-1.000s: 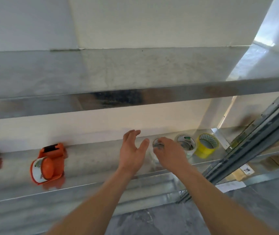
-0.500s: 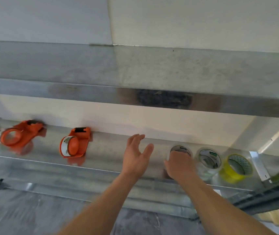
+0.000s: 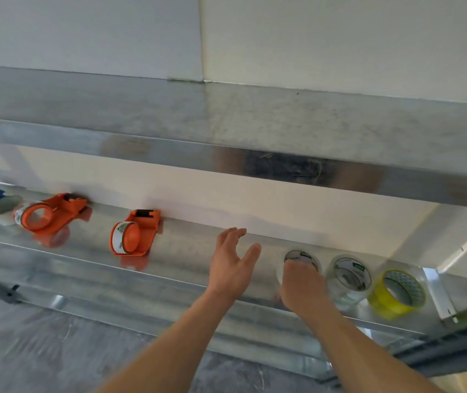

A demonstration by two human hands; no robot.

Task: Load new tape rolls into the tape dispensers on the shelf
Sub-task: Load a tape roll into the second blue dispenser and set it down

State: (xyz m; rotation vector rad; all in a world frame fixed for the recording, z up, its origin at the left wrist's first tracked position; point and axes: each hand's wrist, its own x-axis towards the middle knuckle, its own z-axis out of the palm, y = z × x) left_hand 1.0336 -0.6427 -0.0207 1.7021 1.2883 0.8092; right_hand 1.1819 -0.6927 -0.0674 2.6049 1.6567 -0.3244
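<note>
head view: we look down at a metal shelf [image 3: 187, 251] that runs across the lower half of the frame.
left hand [image 3: 231, 268]: lower middle of the frame, above the shelf, fingers straight and a little spread, thumb out, holding nothing.
right hand [image 3: 302, 285]: just right of it, our fingers curled over the clear roll [image 3: 302, 255] and gripping it; the fingertips are blurred.
clear roll: on the shelf at lower right, first in a row of three.
second clear roll [image 3: 350, 275]: just beside it on the right.
yellow roll [image 3: 399, 293]: last in the row, far right.
near dispenser [image 3: 136, 234]: orange, left of centre, a labelled roll in it.
far dispenser [image 3: 48, 215]: orange, middle left, also holding a roll.
</note>
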